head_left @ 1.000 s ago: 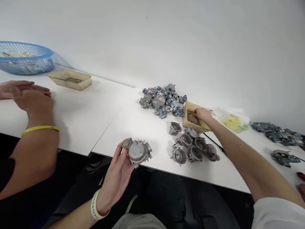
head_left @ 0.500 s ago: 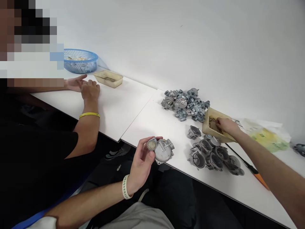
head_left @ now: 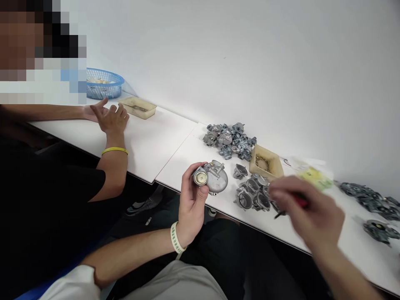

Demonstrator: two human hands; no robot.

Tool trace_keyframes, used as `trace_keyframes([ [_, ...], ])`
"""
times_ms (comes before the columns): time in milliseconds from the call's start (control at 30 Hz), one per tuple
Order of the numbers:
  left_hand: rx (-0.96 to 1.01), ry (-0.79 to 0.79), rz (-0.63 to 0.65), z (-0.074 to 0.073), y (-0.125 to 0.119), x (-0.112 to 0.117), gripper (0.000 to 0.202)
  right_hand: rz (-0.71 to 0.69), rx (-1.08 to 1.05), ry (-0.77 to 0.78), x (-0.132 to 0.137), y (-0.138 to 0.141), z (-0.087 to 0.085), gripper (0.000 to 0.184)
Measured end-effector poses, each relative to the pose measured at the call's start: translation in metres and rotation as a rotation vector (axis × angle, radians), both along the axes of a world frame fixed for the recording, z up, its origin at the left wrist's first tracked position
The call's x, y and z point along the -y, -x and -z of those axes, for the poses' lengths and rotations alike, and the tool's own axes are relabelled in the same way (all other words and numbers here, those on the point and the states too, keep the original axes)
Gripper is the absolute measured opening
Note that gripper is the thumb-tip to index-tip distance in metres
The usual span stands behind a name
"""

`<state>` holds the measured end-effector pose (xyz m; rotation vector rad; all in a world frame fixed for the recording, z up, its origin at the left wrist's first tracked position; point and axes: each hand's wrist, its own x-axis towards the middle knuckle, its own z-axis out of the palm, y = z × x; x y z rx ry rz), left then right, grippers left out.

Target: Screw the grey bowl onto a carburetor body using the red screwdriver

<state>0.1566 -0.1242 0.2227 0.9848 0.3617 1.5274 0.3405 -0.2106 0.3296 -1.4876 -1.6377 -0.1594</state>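
My left hand (head_left: 193,204) grips a grey metal carburetor (head_left: 218,182) above the table's front edge, fingers behind it and thumb in front. Its round open end faces me. To the right, my right hand (head_left: 309,212), blurred by motion, is closed around a screwdriver (head_left: 301,201) with a red-orange handle. A dark shaft sticks out below the fingers, pointing down and left. Beneath and left of that hand stand several carburetor bodies (head_left: 244,201), their round openings upward, partly covered by the hand.
Behind lies a heap of carburetors (head_left: 229,139) beside a cream bin (head_left: 268,171) of small brass-coloured parts. More carburetors (head_left: 371,200) lie at far right, near a yellow-green plastic bag (head_left: 315,177). At left, a co-worker's hands (head_left: 111,118) rest near another bin (head_left: 150,112) and a blue basket (head_left: 108,89).
My right hand has left the bin of small parts, come nearer, and picked up the screwdriver from the table. My left hand has turned the carburetor slightly. The co-worker's fingers have spread.
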Motion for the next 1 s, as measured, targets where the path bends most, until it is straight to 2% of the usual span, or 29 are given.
trace_keyframes([
  [67,0.025,-0.021,-0.021,-0.007,0.000,0.009,0.042,-0.226,-0.084,0.058,0.022,0.048,0.011,0.015],
  [133,0.049,-0.059,-0.042,-0.013,0.002,0.017,0.043,-0.245,-0.192,0.028,0.029,0.079,0.023,0.019],
  [233,0.056,-0.151,-0.108,-0.019,0.008,0.027,0.043,-0.175,-0.240,-0.048,0.026,0.099,0.036,0.019],
  [333,0.038,-0.249,-0.174,-0.021,0.016,0.031,0.042,-0.117,-0.279,-0.079,0.023,0.107,0.039,0.015],
  [467,0.034,-0.312,-0.202,-0.023,0.021,0.030,0.043,-0.092,-0.316,-0.039,0.024,0.114,0.034,0.011],
  [667,0.034,-0.305,-0.215,-0.022,0.018,0.024,0.043,-0.104,-0.358,0.049,0.019,0.114,0.029,0.010],
  [867,0.039,-0.306,-0.179,-0.022,0.013,0.025,0.039,0.018,-0.394,0.053,0.015,0.120,0.029,0.011],
  [1000,0.057,-0.252,-0.156,-0.020,0.010,0.025,0.040,0.061,-0.371,0.065,0.015,0.121,0.028,0.014],
])
